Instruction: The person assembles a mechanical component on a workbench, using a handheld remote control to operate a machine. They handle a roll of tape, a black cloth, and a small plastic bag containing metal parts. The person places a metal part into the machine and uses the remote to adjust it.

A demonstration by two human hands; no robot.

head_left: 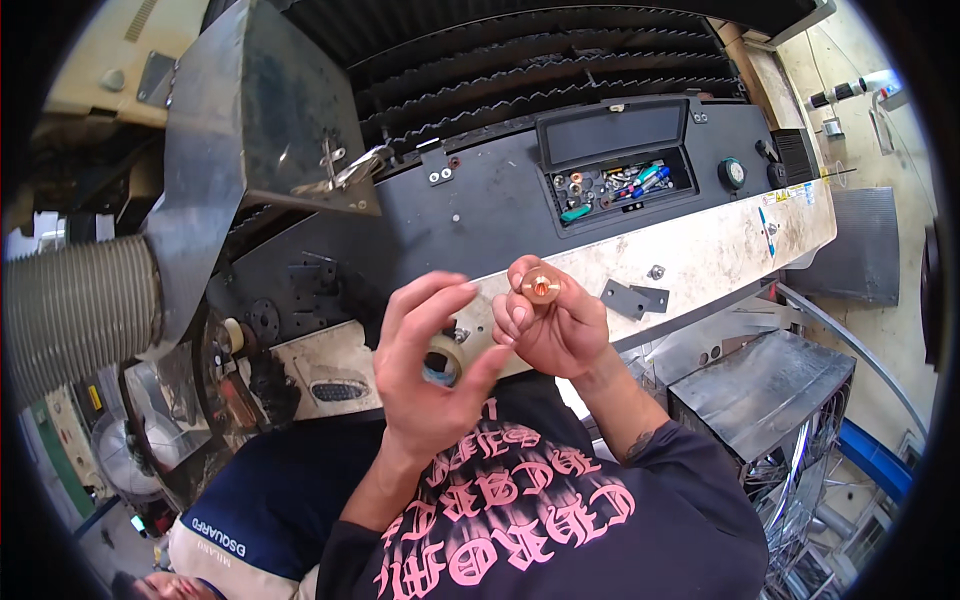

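Copper nozzle [541, 287] is pinched in the fingertips of the right hand [565, 335], over the near off-white ledge [720, 222]. The left hand [425, 355], just left of it, curves loosely, empty. Beyond, rightward, sits an open tool compartment [612, 221].

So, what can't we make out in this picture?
All in the head view:
Copper piece: far side hidden by its own front and the right fingers.
Round roll: left part hidden behind the left hand.
Small parts in the open box: too small and jumbled to name.
Other person: head cut off by the lower edge.
Ridged hose: left end cut off by the dark rim.
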